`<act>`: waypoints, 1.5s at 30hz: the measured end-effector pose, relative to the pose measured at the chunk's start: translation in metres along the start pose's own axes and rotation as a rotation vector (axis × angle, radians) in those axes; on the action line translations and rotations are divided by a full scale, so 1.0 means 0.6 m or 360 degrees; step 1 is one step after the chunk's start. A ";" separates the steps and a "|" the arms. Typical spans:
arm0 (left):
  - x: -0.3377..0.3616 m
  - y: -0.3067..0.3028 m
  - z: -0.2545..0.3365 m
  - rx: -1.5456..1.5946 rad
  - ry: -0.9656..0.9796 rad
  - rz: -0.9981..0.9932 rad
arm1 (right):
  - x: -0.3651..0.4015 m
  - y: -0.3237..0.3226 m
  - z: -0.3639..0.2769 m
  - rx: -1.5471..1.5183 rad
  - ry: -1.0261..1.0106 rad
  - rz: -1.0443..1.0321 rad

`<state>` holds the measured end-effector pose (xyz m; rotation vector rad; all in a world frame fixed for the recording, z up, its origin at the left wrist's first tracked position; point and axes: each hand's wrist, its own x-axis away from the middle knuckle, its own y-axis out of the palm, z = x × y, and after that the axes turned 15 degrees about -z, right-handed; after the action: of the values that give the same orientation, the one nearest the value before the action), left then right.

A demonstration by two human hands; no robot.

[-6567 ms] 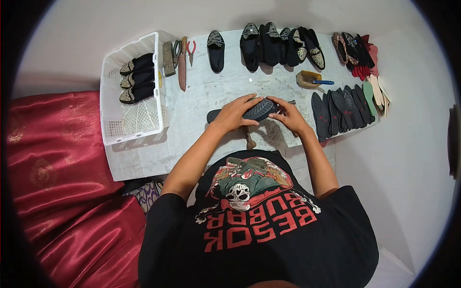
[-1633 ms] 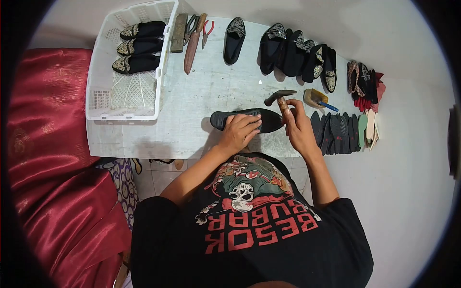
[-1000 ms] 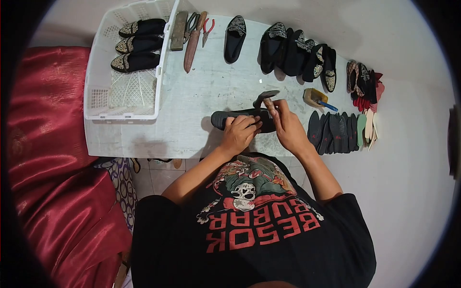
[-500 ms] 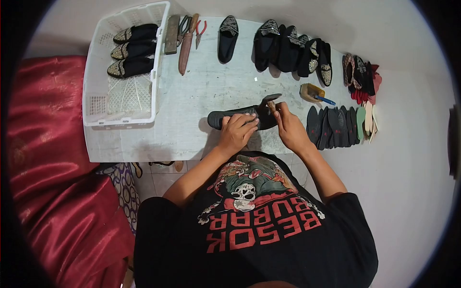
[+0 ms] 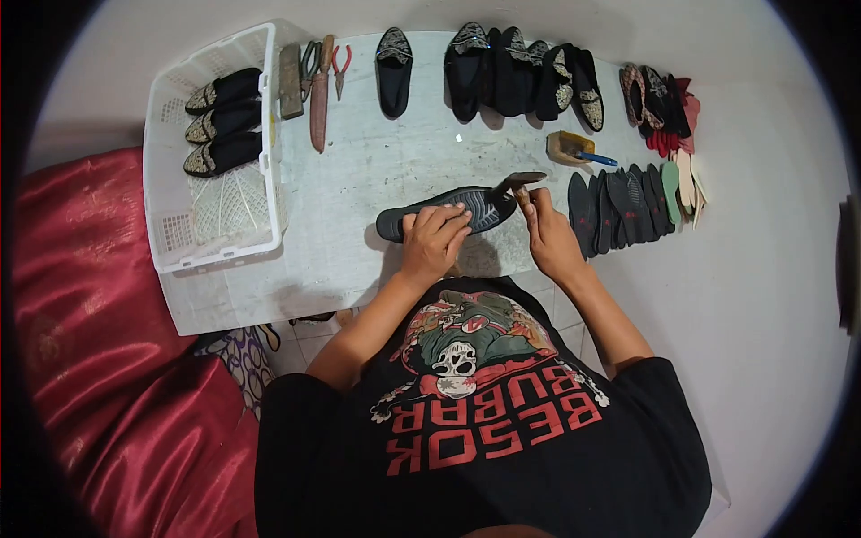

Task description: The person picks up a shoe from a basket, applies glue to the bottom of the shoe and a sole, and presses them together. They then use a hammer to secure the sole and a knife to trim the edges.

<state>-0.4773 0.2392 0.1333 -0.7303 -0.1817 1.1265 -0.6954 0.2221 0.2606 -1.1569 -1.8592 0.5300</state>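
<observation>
A black shoe (image 5: 484,208) lies sole up near the front of the table, its patterned underside showing. My left hand (image 5: 434,240) is wrapped over the shoe's middle and holds it down. My right hand (image 5: 549,238) is closed round the short wooden handle of a hammer (image 5: 520,182), whose dark metal head is over the toe end of the sole at the right. Whether the head touches the sole I cannot tell.
A white basket (image 5: 276,170) with several embellished shoes stands at the left, beside pliers (image 5: 340,73) and a sheathed knife (image 5: 319,112). More shoes (image 5: 468,76) line the back. A glue container (image 5: 567,146) with a blue-handled brush and several soles (image 5: 619,211) lie right.
The view has shifted and turned slightly. My right hand and the hammer have moved a little away from my left hand, and more of the patterned sole shows between them.
</observation>
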 end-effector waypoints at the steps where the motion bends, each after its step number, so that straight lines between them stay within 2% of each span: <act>1: -0.003 -0.002 0.001 -0.0001 -0.0007 -0.0031 | -0.002 -0.002 0.007 0.0022 -0.0009 -0.0032; 7: -0.015 -0.018 0.013 -0.0130 -0.0048 -0.0332 | 0.002 -0.008 -0.004 0.0096 0.0076 -0.0102; 11: -0.010 -0.015 0.013 -0.0153 -0.0026 -0.0330 | 0.023 -0.024 -0.001 -0.0061 0.0000 -0.0021; 13: -0.010 -0.016 0.016 -0.0139 -0.0069 -0.0360 | 0.037 -0.009 0.027 -0.0091 -0.0158 0.0220; 16: -0.014 -0.016 0.023 -0.0200 -0.0079 -0.0337 | 0.045 0.016 0.045 0.0003 -0.0145 0.0187; 18: -0.019 -0.022 0.031 -0.0203 -0.0088 -0.0339 | 0.047 0.010 0.044 0.0042 -0.0251 0.0255; 20: -0.025 -0.028 0.035 -0.0210 -0.0114 -0.0337 | 0.042 -0.006 0.039 -0.0032 -0.0199 0.0089; 24: -0.039 -0.039 0.025 -0.0068 -0.0104 -0.0432 | 0.025 -0.014 0.070 -0.0073 -0.0332 0.0184; 26: -0.047 -0.041 0.019 -0.0022 -0.0093 -0.0455 | 0.026 -0.045 0.062 -0.0390 -0.0095 -0.0126; 27: -0.046 -0.042 0.020 -0.0040 -0.0080 -0.0480 | 0.035 -0.039 0.066 -0.0414 -0.0240 0.0033; 28: -0.047 -0.041 0.020 -0.0057 -0.0066 -0.0503 | 0.045 -0.033 0.074 -0.0414 -0.0257 0.0021; 30: -0.049 -0.041 0.023 -0.0138 -0.0084 -0.0529 | 0.060 -0.020 0.090 -0.0449 -0.0433 0.0201; 33: -0.049 -0.043 0.030 -0.0223 -0.0140 -0.0582 | 0.061 0.004 0.104 -0.0195 -0.0343 0.0096; 38: -0.055 -0.048 0.032 -0.0191 -0.0156 -0.0719 | 0.058 -0.004 0.117 -0.0224 -0.0462 0.0078; 42: -0.060 -0.045 0.040 -0.0402 -0.0222 -0.0856 | 0.052 -0.013 0.128 -0.0226 -0.0449 -0.0057; 45: -0.059 -0.041 0.048 -0.0434 -0.0293 -0.0923 | 0.047 0.013 0.157 -0.0292 -0.0549 0.0072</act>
<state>-0.4885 0.2154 0.1779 -0.7476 -0.6695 0.6149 -0.7760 0.2581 0.2165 -1.2931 -2.2178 0.6259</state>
